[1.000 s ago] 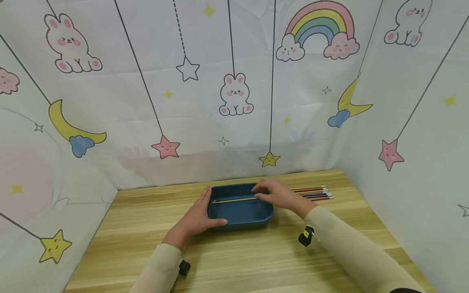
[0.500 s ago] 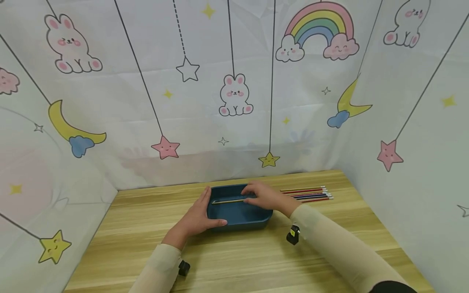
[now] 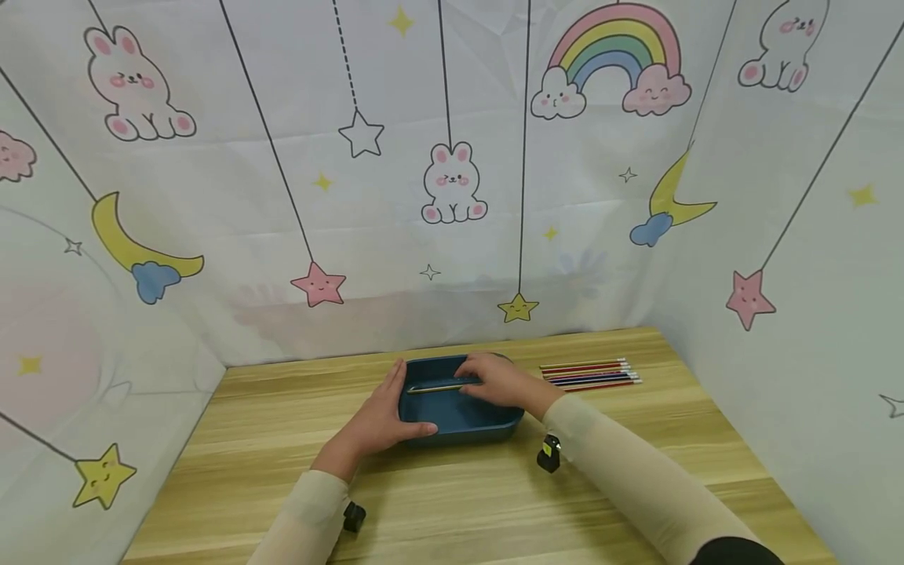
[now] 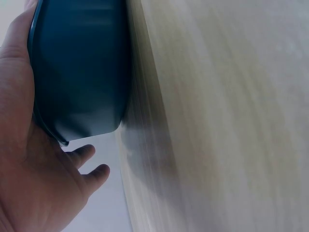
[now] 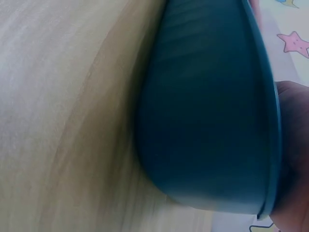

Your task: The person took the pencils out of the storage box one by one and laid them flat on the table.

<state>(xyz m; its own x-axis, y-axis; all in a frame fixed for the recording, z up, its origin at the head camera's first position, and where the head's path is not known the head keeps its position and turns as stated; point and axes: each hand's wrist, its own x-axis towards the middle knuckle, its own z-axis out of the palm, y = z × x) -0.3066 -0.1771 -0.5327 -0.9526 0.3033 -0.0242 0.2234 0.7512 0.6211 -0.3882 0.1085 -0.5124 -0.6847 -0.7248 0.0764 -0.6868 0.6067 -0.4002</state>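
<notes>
A dark blue rectangular tray stands on the wooden table. My left hand spans its left end, thumb along the near rim and fingers stretched toward the far corner. In the left wrist view, extended fingertips show beyond the tray's end. One yellowish pencil lies lengthwise inside the tray. Over the tray's right half is my right hand, its bent fingers and thumb apart around the pencil's right part. The hand hides that pencil end. In the right wrist view the tray wall covers the fingertips.
Several pencils with white ends lie side by side on the table, right of the tray. A white cloth with printed rabbits and stars hangs behind the table and along its sides.
My right hand has moved left along the pencil, farther into the tray. The pencil's left end has stayed in place. My left hand and the tray have not visibly moved.
</notes>
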